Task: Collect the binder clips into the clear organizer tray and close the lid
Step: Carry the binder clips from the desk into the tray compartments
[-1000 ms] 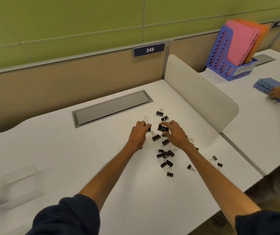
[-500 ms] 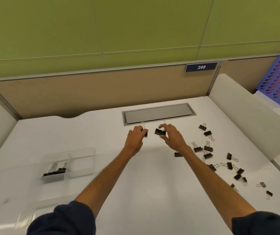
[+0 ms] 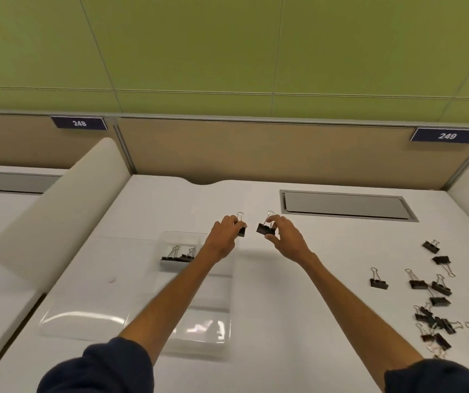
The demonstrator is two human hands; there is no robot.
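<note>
Two binder clips in hand. Left clip (image 3: 242, 231): pinched at the curled fingertips of the left hand (image 3: 223, 241). Right clip (image 3: 266, 229): held between thumb and forefinger of the right hand (image 3: 287, 239). Both are above the white desk (image 3: 312, 307), by the far end of the clear organizer tray (image 3: 183, 236). Stored clips (image 3: 178, 256): far compartment. Lid (image 3: 86, 307): open. Loose clips (image 3: 432, 302): scattered at right.

Dark navy sleeves (image 3: 100, 367) end near the elbows, forearms (image 3: 171, 296) bare.
</note>
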